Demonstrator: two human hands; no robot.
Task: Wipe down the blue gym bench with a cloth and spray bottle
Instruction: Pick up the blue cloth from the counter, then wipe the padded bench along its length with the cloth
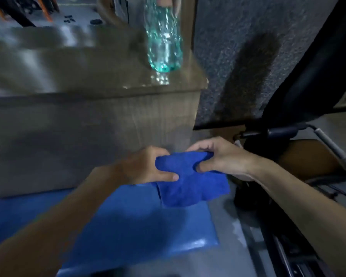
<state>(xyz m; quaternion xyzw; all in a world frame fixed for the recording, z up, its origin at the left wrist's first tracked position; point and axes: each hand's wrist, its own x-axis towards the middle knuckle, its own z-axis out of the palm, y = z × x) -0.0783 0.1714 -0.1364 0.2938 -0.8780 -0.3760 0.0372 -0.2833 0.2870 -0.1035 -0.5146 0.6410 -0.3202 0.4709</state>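
Left hand [148, 166] is gripping the left upper edge of the blue cloth [190, 184], thumb on the near face, fingers curled behind. Right hand [222, 156] is pinching the right upper edge the same way. Cloth is hanging bunched between both hands, its lower edge overlapping the far right corner of the gym bench [138, 226] in view; contact with the pad cannot be told. Bench pad is lying bare toward the camera, its right edge running beside a pale strip of floor [228, 226], with dark metal framing [278, 246] just beyond. Bottle [164, 43], clear teal, is standing upright near the right front corner of the brown tabletop [78, 62], well apart from the hands.
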